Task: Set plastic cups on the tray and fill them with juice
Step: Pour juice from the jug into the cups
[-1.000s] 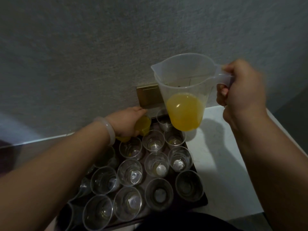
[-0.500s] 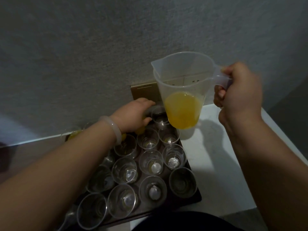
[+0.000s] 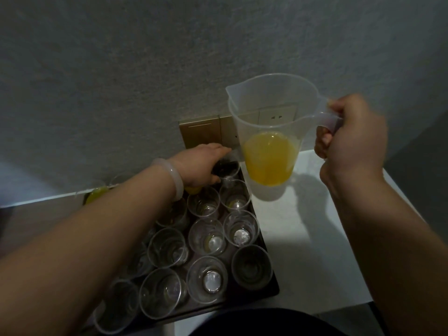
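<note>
Left arm reaches forward from lower left, forearm bare, running diagonally up and right. Left hand (image 3: 198, 166) at far end, back of hand up, fingers and thumb curled round rim of clear cup (image 3: 228, 169). Right arm enters from lower right, forearm bare, rising steeply. Right hand (image 3: 351, 144) held higher than left, fist closed round handle of jug (image 3: 269, 112), curled fingers facing left. Hands apart, not touching.

Left-side cups (image 3: 173, 215) and much of the tray (image 3: 272, 291) under the left forearm (image 3: 97, 238); right hand (image 3: 351, 146) slightly blurred
</note>
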Demonstrator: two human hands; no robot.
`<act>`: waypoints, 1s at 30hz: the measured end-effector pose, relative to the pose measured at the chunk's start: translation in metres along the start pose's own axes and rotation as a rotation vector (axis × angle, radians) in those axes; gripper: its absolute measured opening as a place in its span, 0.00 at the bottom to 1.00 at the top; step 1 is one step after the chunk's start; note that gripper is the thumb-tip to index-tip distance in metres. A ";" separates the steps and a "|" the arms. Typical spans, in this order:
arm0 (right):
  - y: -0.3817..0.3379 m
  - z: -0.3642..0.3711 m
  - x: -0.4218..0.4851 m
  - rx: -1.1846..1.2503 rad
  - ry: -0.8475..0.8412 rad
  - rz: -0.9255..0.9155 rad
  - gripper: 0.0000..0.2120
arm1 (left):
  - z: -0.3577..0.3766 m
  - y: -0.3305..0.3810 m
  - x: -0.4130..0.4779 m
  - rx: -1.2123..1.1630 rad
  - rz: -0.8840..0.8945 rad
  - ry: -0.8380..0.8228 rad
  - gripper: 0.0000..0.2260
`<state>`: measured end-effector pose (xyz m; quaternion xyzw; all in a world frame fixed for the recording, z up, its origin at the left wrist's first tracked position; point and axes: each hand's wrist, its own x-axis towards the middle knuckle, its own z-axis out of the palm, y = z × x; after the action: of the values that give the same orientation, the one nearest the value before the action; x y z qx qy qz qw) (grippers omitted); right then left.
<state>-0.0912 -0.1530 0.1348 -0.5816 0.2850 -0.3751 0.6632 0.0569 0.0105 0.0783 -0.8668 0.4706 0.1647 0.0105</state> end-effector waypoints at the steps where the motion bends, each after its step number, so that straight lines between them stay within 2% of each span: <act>1: 0.001 0.000 0.001 -0.018 -0.002 -0.005 0.17 | 0.000 0.001 0.000 0.004 0.000 -0.008 0.35; 8: 0.010 -0.003 0.003 -0.051 0.044 0.034 0.16 | -0.002 0.002 -0.005 -0.036 -0.057 0.040 0.35; 17: 0.017 -0.007 0.006 -0.084 0.022 0.066 0.15 | -0.019 -0.003 -0.036 -0.253 -0.091 0.262 0.37; 21: 0.012 -0.002 0.007 -0.076 -0.040 0.069 0.15 | -0.021 -0.005 -0.052 -0.332 -0.108 0.356 0.35; 26: 0.003 0.009 0.003 -0.129 -0.116 0.089 0.14 | -0.020 -0.013 -0.063 -0.319 -0.128 0.415 0.34; 30: -0.010 0.018 0.003 -0.291 -0.260 -0.010 0.14 | -0.020 -0.014 -0.070 -0.288 -0.127 0.434 0.31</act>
<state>-0.0764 -0.1458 0.1482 -0.7162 0.2451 -0.2551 0.6016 0.0390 0.0715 0.1159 -0.9022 0.3780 0.0395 -0.2037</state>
